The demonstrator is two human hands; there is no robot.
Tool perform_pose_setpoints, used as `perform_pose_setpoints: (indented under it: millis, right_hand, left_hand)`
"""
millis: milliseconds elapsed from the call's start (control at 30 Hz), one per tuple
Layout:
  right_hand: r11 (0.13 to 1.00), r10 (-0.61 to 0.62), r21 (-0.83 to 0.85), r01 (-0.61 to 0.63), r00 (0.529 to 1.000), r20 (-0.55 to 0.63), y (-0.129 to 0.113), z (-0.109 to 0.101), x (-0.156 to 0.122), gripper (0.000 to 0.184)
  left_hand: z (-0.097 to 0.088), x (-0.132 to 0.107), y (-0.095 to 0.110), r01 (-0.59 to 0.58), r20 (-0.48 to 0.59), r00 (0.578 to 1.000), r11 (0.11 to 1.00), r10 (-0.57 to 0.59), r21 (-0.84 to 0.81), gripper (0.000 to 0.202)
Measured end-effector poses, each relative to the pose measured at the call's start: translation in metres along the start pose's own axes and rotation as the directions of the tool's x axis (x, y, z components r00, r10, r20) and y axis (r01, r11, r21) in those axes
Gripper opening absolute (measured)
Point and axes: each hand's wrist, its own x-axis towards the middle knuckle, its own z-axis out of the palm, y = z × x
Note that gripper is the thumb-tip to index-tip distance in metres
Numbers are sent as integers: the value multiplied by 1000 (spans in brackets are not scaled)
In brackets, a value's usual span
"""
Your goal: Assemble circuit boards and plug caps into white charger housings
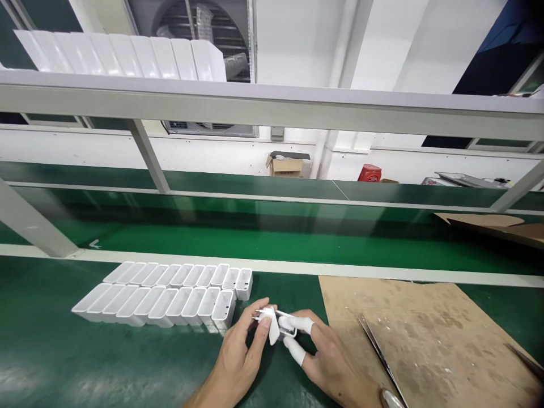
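Note:
My left hand (245,347) pinches a white plug cover (272,328) with two thin prongs pointing left. My right hand (319,352), with white finger cots on the thumb and a finger, grips a small white open box-shaped housing (290,328). Cover and housing are close together above the green bench; whether they touch, I cannot tell. The fingers hide part of the housing's inside. Just left of my hands stand two rows of similar white open housings (161,303), their open tops facing up.
To the right, a stained cardboard sheet (408,351) bears metal tweezers (379,351); another pointed tool (525,358) lies at its right edge. Behind runs a green conveyor belt (255,241) beyond a white rail. Overhead, a shelf (297,105) holds a row of white pieces (140,55).

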Motion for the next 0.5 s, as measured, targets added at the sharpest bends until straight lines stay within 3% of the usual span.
perform_pose_setpoints:
  millis: [67,200,267,333,400,433,500]
  right_hand:
    - [999,41,2,-41,999,8,-1,0,0,35]
    - [1000,-19,-16,20,996,87,-6,-3,3,41]
    - [999,2,48,-6,997,76,-8,-3,5,39]
    - [972,108,206,-114,993,45,-8,-2,8,32]
    - [829,294,484,-281,955,51,-8,1,11,29]
    - [692,390,626,-358,916,93,-9,2,13,33]
    - [378,516,809,-451,828,221,-13,4,15,47]
  left_hand:
    - [0,0,0,-1,0,1000,1000,1,-6,49]
    - [-1,1,-3,-8,2,1000,1000,8,-15,49]
    - [-1,2,-4,-18,16,1000,999,19,-29,49]
    - [0,1,-5,-72,35,997,996,73,-47,60]
    - [2,-2,-5,-169,45,984,985,170,-19,85]
    - [4,-4,-6,-224,34,974,974,223,20,92]
    - [9,-8,-5,-306,-5,951,945,309,114,87]
